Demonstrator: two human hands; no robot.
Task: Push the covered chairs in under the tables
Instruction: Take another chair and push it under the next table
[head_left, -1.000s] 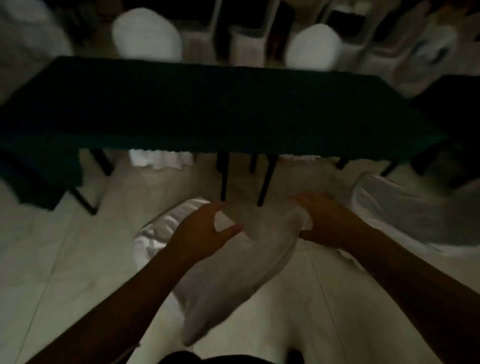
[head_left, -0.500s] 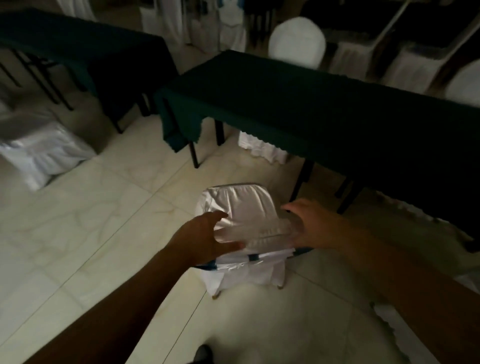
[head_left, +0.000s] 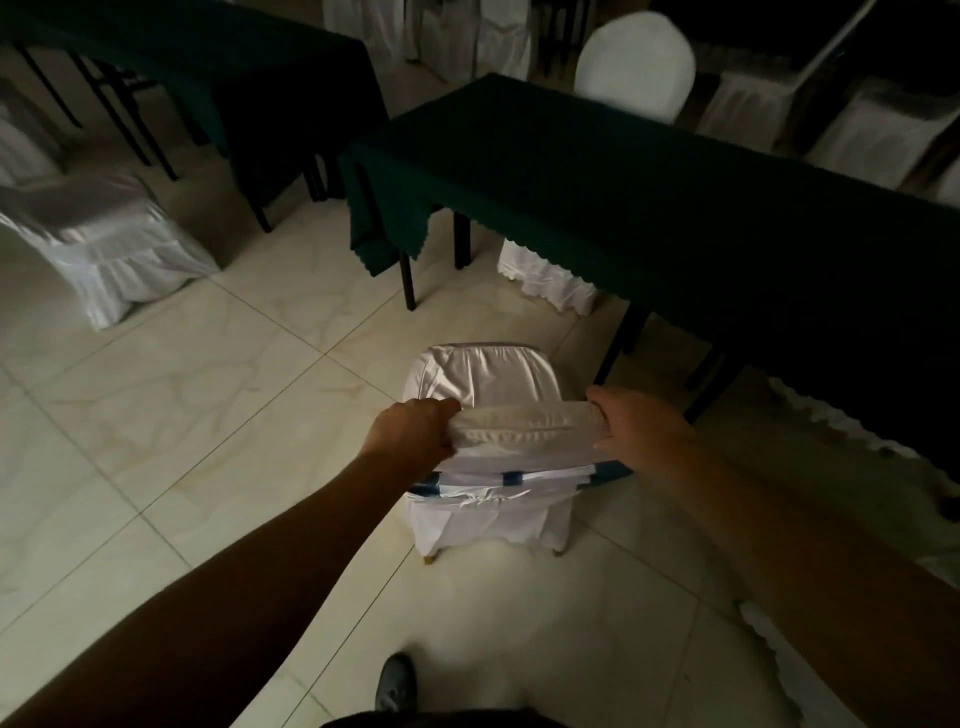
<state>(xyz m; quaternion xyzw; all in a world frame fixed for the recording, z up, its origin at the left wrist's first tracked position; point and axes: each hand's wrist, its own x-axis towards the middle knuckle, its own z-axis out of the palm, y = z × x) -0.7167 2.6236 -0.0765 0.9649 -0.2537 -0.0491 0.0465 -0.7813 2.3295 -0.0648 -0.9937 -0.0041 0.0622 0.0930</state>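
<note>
The covered chair (head_left: 488, 395) stands on the floor (head_left: 208, 415) just short of the green-clothed table (head_left: 649, 208), which lies toward 1 o'clock. The left hand (head_left: 410, 431) curls its grip round the backrest's left end; the right hand (head_left: 639, 428) clasps the right end.

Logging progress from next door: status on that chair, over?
Left hand and right hand grip the covered chair backrest. Chair not under green table yet. Table leg close ahead on the right.
</note>
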